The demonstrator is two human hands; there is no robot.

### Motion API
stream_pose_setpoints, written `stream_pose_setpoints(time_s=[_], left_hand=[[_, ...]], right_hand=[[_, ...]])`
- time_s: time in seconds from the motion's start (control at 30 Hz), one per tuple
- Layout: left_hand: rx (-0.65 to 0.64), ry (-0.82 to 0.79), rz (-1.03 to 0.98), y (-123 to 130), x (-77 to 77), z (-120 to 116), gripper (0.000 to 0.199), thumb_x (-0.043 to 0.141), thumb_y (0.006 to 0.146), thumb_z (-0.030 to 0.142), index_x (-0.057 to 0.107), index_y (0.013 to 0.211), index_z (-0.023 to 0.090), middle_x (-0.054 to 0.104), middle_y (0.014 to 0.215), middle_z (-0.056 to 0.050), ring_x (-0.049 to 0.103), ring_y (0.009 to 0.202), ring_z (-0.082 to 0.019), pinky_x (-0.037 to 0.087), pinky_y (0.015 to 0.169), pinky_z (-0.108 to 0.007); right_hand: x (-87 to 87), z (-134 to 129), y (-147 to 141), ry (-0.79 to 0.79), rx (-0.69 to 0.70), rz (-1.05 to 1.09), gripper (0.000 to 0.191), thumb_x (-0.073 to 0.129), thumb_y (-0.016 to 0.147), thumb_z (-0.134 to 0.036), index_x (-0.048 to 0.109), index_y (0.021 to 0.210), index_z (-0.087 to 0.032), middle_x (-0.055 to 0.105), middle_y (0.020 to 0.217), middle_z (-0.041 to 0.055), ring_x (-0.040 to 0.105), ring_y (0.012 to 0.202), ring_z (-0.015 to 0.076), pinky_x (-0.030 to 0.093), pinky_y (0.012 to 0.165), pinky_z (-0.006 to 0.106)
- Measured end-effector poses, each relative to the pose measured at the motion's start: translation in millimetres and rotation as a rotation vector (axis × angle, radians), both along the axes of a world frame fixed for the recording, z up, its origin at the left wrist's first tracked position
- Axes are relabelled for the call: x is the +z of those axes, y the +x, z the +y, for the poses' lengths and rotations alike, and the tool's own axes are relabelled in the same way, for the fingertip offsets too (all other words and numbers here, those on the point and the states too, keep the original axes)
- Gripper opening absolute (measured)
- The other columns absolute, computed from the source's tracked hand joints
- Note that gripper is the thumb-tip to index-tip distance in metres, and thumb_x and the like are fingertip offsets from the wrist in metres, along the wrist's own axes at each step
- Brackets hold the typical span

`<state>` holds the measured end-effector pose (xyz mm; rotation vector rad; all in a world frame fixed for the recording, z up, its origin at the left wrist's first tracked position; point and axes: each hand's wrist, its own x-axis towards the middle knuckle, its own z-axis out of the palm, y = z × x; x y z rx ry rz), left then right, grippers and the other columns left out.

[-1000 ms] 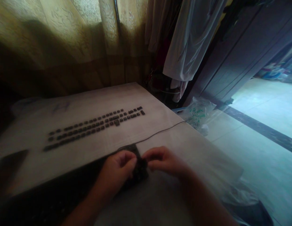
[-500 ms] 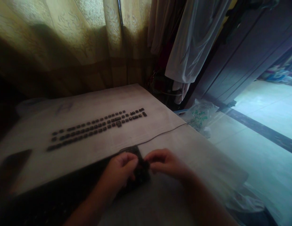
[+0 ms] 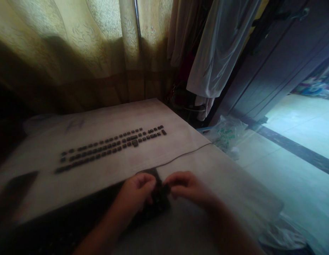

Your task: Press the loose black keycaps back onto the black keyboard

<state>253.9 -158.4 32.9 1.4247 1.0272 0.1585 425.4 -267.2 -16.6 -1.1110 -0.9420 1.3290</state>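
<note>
A black keyboard (image 3: 98,200) lies at a slant along the near side of the table, dark and blurred. Over its right end is my left hand (image 3: 136,191), thumb and forefinger pinched together; whatever is between them is hidden. Just past the keyboard's right edge, my right hand (image 3: 188,187) pinches a small black keycap (image 3: 166,188) at its fingertips, close to the left hand. Beyond the keyboard, several loose black keycaps (image 3: 135,143) are laid out in rows on the cloth.
A pale cloth covers the table (image 3: 177,136). The thin keyboard cable (image 3: 184,154) runs to its right edge, beside a clear plastic bag (image 3: 226,132). A dark flat object (image 3: 18,184) lies at left. Curtains (image 3: 100,53) and hanging clothes (image 3: 212,53) stand behind.
The view has shifted slightly, so the scene sits a little lower. Both hands stay at the keyboard's right end in nearly the same pose.
</note>
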Motion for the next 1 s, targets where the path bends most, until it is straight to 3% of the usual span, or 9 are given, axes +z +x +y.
stream_pose_setpoints(time_s=[0.23,0.43,0.63,0.8,1.0], left_hand=[[0.020,0.141,0.015,-1,4.2,-6,0.029,0.061,0.069,0.047,0.065,0.081,0.021,0.052,0.048,0.005,0.037,0.040,-0.010,0.025,0.041,-0.021],[0.017,0.259,-0.094,-2,1.4,-5,0.030,0.062,0.070,0.049,0.068,0.078,0.021,0.062,0.062,0.001,0.055,0.055,-0.015,0.041,0.054,-0.026],[-0.019,0.372,-0.088,-4,-0.2,-5,0.031,0.056,0.076,0.049,0.068,0.081,0.021,0.067,0.067,-0.002,0.061,0.059,-0.018,0.044,0.056,-0.027],[-0.224,0.845,0.265,8,-4.4,38,0.029,0.049,0.088,0.039,0.072,0.094,0.022,0.074,0.083,-0.003,0.068,0.074,-0.020,0.046,0.069,-0.028],[-0.292,0.927,0.465,31,-24.4,94,0.017,0.058,0.088,0.028,0.073,0.090,0.021,0.075,0.090,-0.006,0.068,0.084,-0.023,0.044,0.072,-0.030]], right_hand=[[-0.1,0,0,0.001,-0.038,0.027,0.017,0.078,0.073,-0.024,0.077,0.089,-0.019,0.068,0.071,-0.0014,0.058,0.062,0.0095,0.049,0.059,0.022],[2.1,-1,-1,-0.010,-0.045,0.024,0.016,0.078,0.072,-0.022,0.078,0.088,-0.020,0.068,0.071,-0.0015,0.058,0.062,0.0099,0.050,0.060,0.023],[2.4,0,-1,-0.016,-0.042,0.030,0.015,0.078,0.071,-0.021,0.078,0.086,-0.019,0.068,0.072,-0.0017,0.058,0.061,0.0094,0.050,0.059,0.022],[0.7,0,-2,0.012,-0.072,0.022,0.016,0.078,0.071,-0.018,0.078,0.087,-0.020,0.068,0.071,-0.0019,0.058,0.063,0.0094,0.049,0.059,0.021],[0.0,1,0,0.049,-0.100,-0.030,0.019,0.080,0.071,-0.023,0.078,0.089,-0.021,0.066,0.073,-0.0018,0.058,0.066,0.0106,0.051,0.061,0.023]])
